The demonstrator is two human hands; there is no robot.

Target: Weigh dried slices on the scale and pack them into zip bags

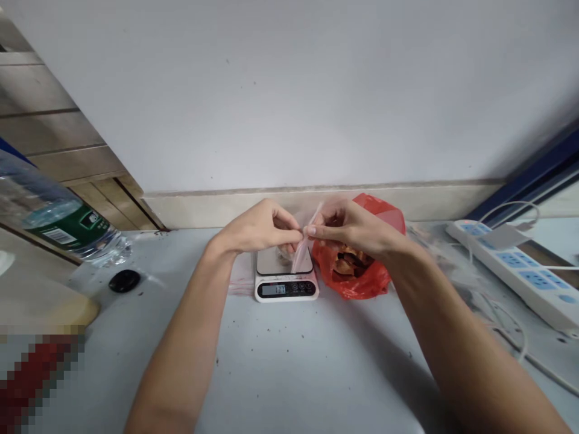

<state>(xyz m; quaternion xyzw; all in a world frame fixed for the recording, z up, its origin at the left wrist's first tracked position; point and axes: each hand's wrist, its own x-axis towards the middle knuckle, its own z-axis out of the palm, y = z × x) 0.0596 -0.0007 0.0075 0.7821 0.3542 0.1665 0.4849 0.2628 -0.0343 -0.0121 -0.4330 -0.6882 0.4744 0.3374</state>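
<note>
A small white digital scale (286, 288) stands on the table, its display lit but too small to read surely. Over its metal plate, a clear plastic bag (300, 254) with a pinkish edge is pinched between my two hands. My left hand (265, 226) grips the bag's edge from the left with thumb and fingers. My right hand (344, 226) pinches the same edge from the right, the fingertips almost meeting. Something pale shows inside the bag, partly hidden. Beneath my right hand sits an open red plastic bag (357, 286) holding brown dried pieces (348, 264).
On the left are a large water bottle (67, 226) with a green label and a black round cap (125, 281). A white power strip (515, 274) with cables lies at right, near crumpled clear plastic. Flat clear bags (242, 283) lie beside the scale. A pale wall rises behind.
</note>
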